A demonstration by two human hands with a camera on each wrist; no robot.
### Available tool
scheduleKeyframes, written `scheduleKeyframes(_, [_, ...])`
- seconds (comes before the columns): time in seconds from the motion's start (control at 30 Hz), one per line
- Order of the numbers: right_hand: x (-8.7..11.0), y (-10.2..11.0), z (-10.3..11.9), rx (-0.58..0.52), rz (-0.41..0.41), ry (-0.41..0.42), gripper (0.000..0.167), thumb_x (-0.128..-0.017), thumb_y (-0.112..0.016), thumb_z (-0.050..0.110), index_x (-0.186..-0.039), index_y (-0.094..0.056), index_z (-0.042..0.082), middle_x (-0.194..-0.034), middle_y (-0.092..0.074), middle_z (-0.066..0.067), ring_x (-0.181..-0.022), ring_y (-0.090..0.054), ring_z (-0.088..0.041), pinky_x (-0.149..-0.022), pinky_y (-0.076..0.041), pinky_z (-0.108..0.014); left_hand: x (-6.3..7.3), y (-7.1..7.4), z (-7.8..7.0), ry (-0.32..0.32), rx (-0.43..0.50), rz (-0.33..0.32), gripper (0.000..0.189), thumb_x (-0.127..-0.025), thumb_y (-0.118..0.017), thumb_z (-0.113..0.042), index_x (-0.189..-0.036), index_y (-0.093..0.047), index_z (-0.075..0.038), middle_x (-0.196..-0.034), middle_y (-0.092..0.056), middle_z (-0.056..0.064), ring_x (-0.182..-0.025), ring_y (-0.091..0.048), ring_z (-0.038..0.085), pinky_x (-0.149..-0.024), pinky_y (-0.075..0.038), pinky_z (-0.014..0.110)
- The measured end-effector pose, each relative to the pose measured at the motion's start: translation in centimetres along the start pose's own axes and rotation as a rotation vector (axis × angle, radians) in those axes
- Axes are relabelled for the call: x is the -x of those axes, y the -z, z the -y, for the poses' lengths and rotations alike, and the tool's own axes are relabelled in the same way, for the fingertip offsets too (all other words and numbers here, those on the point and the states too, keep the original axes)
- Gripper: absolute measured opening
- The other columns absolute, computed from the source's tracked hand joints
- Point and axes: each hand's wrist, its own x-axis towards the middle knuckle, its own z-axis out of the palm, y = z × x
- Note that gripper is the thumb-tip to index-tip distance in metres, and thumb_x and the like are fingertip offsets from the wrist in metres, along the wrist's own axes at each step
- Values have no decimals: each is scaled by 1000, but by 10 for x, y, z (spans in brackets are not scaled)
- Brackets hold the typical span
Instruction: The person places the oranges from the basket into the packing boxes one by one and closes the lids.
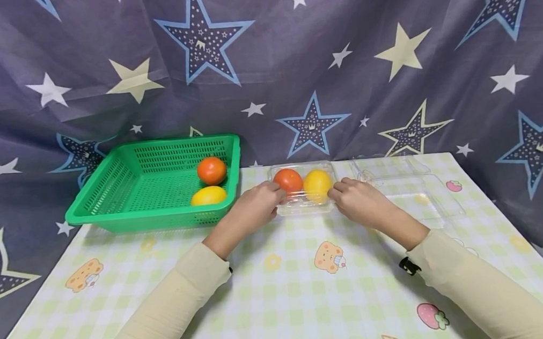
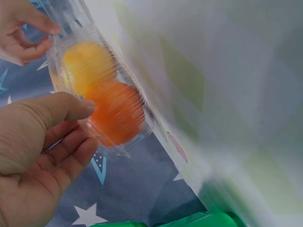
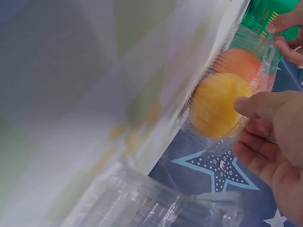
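Note:
A clear plastic box (image 1: 299, 205) stands on the table with a red-orange round fruit (image 1: 287, 181) on the left and a yellow fruit (image 1: 318, 185) on the right. My left hand (image 1: 261, 202) pinches the box's left end, its thumb (image 2: 78, 108) on the near rim and the other fingers curled below. At the right end, my right hand (image 1: 358, 197) holds the rim the same way, thumb (image 3: 255, 105) beside the yellow fruit. Ribbed clear plastic lies over both fruits in the wrist views. Whether the lid is fully closed is hard to tell.
Left of the box is a green basket (image 1: 135, 220) holding another red-orange fruit (image 1: 212, 170) and a yellow one (image 1: 208, 195). More clear plastic boxes (image 1: 420, 205) lie on the right, near my right forearm. A star-patterned curtain (image 1: 252, 58) hangs behind the checked tablecloth (image 1: 283, 308).

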Motion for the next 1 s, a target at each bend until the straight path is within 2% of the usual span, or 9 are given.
scheduleKeyframes(0.17, [0,4,2,-62,31,-46,16,-85,-81,8,-95,-70,2,-87,-69,-10,-80,-64,-27,-74,-57,-38,0,1,-1,8,-6,13,20,-83,-77,4,-98,-74,-9,-95,-67,4,-90,-63,22,-75,-57,32])
scheduleKeyframes(0.27, [-2,6,3,-105,11,-77,16,-86,-81,10,-94,-69,3,-87,-67,-9,-79,-63,-28,-73,-56,-39,0,2,-2,11,-7,1,14,-85,-80,-4,-95,-72,-10,-93,-66,3,-87,-63,22,-72,-57,33])
scheduleKeyframes(0.4, [-4,8,5,-133,-18,-125,22,-87,-81,12,-101,-68,2,-92,-65,-11,-82,-60,-29,-73,-53,-40,-1,1,-2,9,-5,-78,14,-88,-80,-15,-94,-68,-9,-92,-62,4,-86,-59,24,-67,-54,33])
scheduleKeyframes(0.53, [-9,9,7,-171,-3,-174,36,-87,-82,14,-116,-68,-2,-109,-67,-17,-95,-63,-34,-85,-55,-44,-3,-2,-4,7,-18,-130,24,-89,-80,-16,-109,-68,-10,-106,-61,8,-95,-55,26,-73,-54,32])
scheduleKeyframes(0.67, [-12,7,9,-215,25,-186,45,-87,-82,12,-126,-67,-3,-121,-67,-21,-108,-64,-38,-96,-53,-48,-5,-5,-5,6,-15,-111,31,-89,-80,-15,-119,-71,-12,-117,-62,9,-99,-54,28,-79,-55,32])
scheduleKeyframes(1.0, [-22,7,11,-194,79,-192,39,-87,-81,10,-124,-71,2,-117,-69,-19,-104,-64,-38,-94,-54,-48,-10,-7,-4,54,5,-72,27,-91,-76,-12,-118,-74,-14,-118,-65,8,-96,-53,28,-77,-54,33])
